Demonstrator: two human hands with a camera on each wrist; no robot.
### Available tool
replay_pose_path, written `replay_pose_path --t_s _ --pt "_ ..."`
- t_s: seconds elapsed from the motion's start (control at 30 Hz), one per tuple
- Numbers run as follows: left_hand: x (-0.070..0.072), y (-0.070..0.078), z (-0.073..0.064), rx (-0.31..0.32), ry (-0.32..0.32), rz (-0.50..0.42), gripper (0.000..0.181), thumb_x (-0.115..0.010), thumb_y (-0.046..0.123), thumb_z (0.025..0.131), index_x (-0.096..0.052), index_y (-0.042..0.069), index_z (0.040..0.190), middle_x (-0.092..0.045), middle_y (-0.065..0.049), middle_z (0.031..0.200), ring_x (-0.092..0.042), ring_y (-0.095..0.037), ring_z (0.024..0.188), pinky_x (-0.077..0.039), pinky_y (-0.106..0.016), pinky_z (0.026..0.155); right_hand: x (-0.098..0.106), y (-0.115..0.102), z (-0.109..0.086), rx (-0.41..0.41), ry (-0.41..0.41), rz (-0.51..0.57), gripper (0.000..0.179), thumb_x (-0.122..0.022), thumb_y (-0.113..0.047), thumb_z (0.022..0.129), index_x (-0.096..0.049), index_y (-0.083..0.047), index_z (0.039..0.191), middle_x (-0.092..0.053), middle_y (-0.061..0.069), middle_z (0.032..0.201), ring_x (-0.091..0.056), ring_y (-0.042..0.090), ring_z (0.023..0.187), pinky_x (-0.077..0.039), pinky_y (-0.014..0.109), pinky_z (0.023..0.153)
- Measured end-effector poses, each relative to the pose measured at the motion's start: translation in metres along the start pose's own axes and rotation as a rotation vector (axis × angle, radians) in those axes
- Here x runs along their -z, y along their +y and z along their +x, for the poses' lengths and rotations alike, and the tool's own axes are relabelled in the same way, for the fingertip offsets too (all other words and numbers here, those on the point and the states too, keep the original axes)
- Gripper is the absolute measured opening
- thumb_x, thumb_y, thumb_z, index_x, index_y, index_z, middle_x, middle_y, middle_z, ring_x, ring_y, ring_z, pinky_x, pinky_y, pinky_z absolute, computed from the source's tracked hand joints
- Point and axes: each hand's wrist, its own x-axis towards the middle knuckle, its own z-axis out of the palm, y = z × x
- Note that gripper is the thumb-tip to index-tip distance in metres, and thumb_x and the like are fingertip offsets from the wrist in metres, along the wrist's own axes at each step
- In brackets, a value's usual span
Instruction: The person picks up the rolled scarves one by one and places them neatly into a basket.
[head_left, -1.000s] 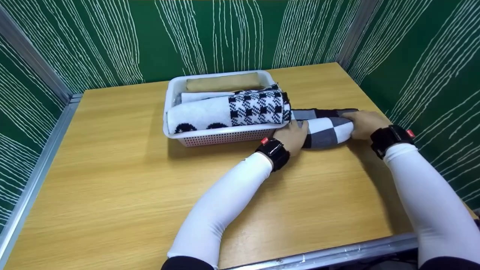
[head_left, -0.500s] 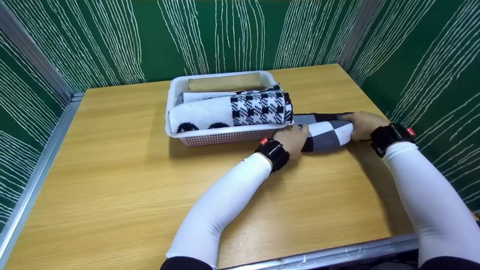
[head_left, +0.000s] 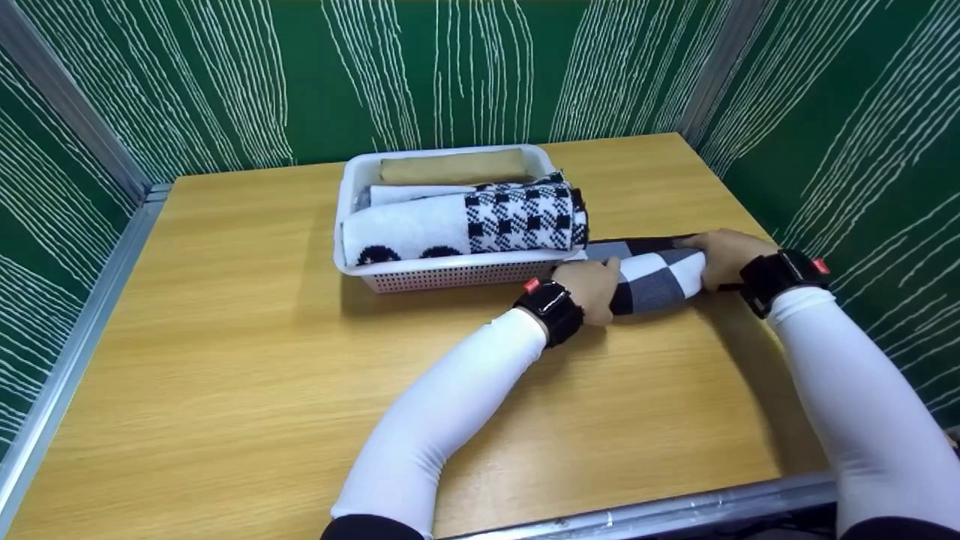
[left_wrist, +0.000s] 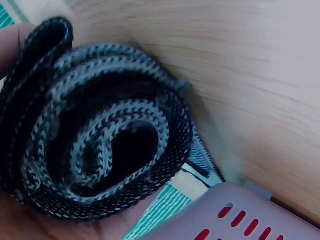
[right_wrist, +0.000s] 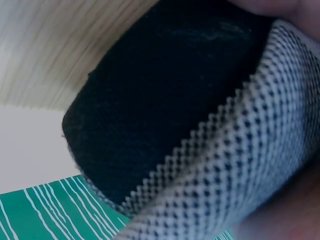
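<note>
A rolled knitted cloth (head_left: 651, 289) in black, grey and white checks lies on the table just right of the basket, with a flat flap of it behind the roll. Its left end is gripped by my left hand (head_left: 589, 289), and my right hand (head_left: 724, 259) holds the right end. In the left wrist view, the end of the knitted cloth (left_wrist: 37, 135) shows as a spiral, with a thumb and palm round it. The right wrist view has the knitted cloth (right_wrist: 220, 160) close up, its black layer inside a finely patterned one; that hand is only partly visible.
A white perforated basket (head_left: 465, 266) stands left of the cloth, near my left hand. It contains a black-and-white patterned roll (head_left: 457, 229), another whitish roll (head_left: 420, 192) and a tan roll (head_left: 454, 166). A green, white-lined wall (head_left: 847, 150) rises close to my right hand.
The cloth has shifted slightly toward the person, its back edge and front edge both nearer. Both hands keep their hold and move a little the same way. The basket stays put.
</note>
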Motion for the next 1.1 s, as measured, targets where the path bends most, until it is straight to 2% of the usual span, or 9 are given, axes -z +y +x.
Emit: replay_pose_path --t_s 0.1,0.47,0.63,0.77,0.97,1.1 --pt "0.001 0.001 -0.001 -0.004 -0.002 -0.006 0.070 -0.078 0.035 0.093 -0.043 0.012 0.148 -0.073 -0.004 0.131 -0.072 -0.018 0.114 -0.063 -0.036 0.091 -0.001 0.000 -0.001 0.010 0.006 0.005 0.097 -0.071 0.003 0.058 -0.058 -0.004 0.154 -0.068 0.035 0.133 -0.058 0.039 0.099 -0.047 0.041 0.074" --pt "0.000 0.001 -0.006 0.025 -0.003 -0.061 0.070 -0.079 0.032 0.092 -0.045 0.012 0.151 -0.068 -0.003 0.136 -0.069 -0.018 0.118 -0.061 -0.036 0.096 -0.007 0.006 -0.001 0.028 0.019 -0.003 0.097 -0.079 -0.002 0.061 -0.055 -0.001 0.155 -0.066 0.038 0.133 -0.062 0.043 0.106 -0.054 0.059 0.092" --pt "0.000 0.001 -0.005 0.020 0.006 -0.068 0.067 -0.079 0.029 0.092 -0.046 0.011 0.148 -0.070 -0.004 0.135 -0.070 -0.017 0.117 -0.062 -0.035 0.094 -0.009 0.007 0.000 0.030 0.022 0.003 0.097 -0.080 -0.004 0.063 -0.054 -0.002 0.156 -0.066 0.039 0.134 -0.062 0.045 0.108 -0.054 0.063 0.095" --pt "0.000 0.001 -0.004 0.016 0.014 -0.072 0.065 -0.079 0.027 0.091 -0.047 0.011 0.145 -0.071 -0.004 0.133 -0.071 -0.017 0.114 -0.062 -0.035 0.092 -0.009 0.008 0.001 0.034 0.033 -0.002 0.094 -0.079 -0.003 0.064 -0.056 -0.002 0.155 -0.067 0.038 0.133 -0.063 0.044 0.107 -0.054 0.062 0.095" --pt "0.000 0.001 -0.004 0.007 0.027 -0.065 0.062 -0.080 0.028 0.091 -0.050 0.011 0.144 -0.072 -0.004 0.131 -0.072 -0.018 0.113 -0.063 -0.036 0.090 -0.008 0.009 0.000 0.077 0.053 -0.007 0.090 -0.074 -0.001 0.061 -0.061 0.000 0.150 -0.071 0.034 0.129 -0.063 0.038 0.100 -0.053 0.048 0.084" --pt "0.001 0.001 -0.006 0.000 0.026 -0.068 0.064 -0.080 0.031 0.091 -0.051 0.011 0.145 -0.072 -0.004 0.134 -0.072 -0.018 0.116 -0.062 -0.036 0.093 -0.005 0.008 -0.001 0.067 0.033 -0.008 0.086 -0.074 -0.001 0.062 -0.063 0.001 0.147 -0.071 0.032 0.126 -0.062 0.037 0.099 -0.051 0.044 0.081"
